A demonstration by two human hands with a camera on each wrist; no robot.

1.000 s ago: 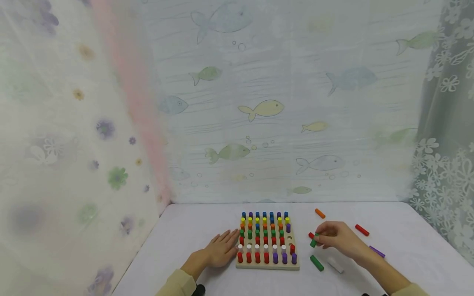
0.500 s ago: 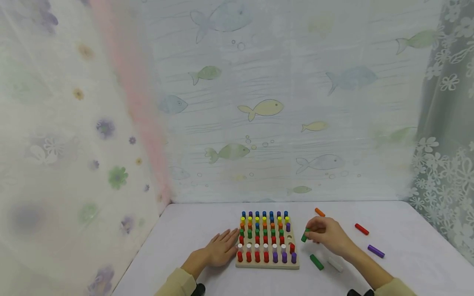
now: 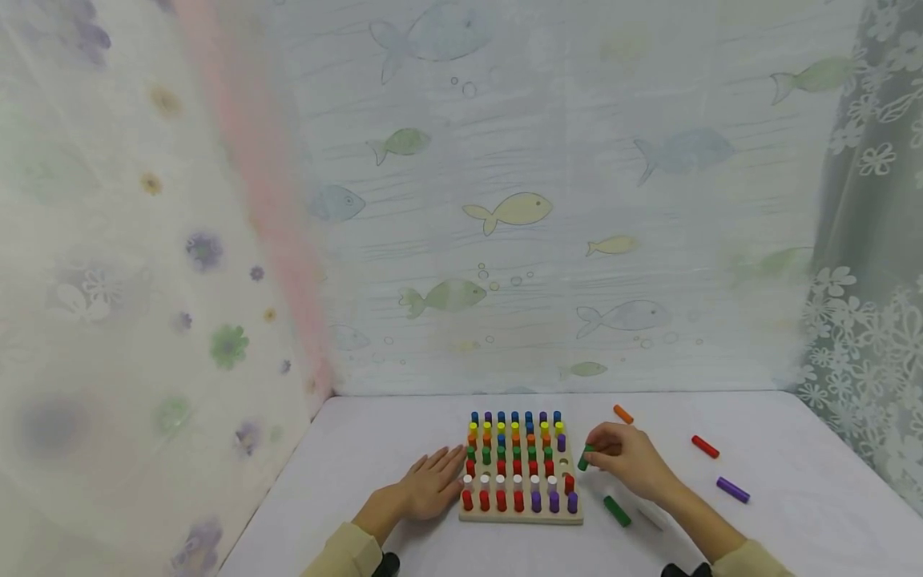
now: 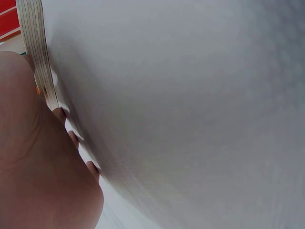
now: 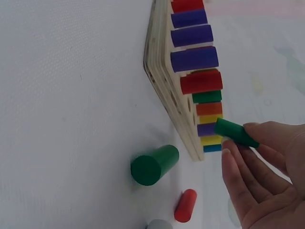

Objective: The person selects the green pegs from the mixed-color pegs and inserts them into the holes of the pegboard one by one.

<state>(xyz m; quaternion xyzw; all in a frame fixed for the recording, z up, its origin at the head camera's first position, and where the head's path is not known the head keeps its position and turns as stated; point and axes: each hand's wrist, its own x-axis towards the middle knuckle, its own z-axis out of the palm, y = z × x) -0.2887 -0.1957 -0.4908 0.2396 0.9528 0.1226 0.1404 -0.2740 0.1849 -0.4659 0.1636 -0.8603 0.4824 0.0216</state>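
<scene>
A wooden peg board (image 3: 521, 516) stands on the white table, filled with rows of blue, yellow, orange, green, red, white and purple pegs; one hole (image 3: 564, 463) near its right edge shows empty. My right hand (image 3: 626, 461) pinches a green peg (image 3: 585, 457) (image 5: 234, 132) just off the board's right edge. My left hand (image 3: 433, 483) lies flat on the table, its fingertips against the board's left side (image 4: 38, 52).
Loose pegs lie right of the board: a green one (image 3: 616, 510) (image 5: 153, 165), an orange one (image 3: 623, 414), a red one (image 3: 704, 446), a purple one (image 3: 732, 489). The right wrist view also shows a small red peg (image 5: 185, 205). Curtains close in the back and sides.
My right hand has carried the green peg leftward from the loose pegs to the board's right edge. The left hand has stayed put.
</scene>
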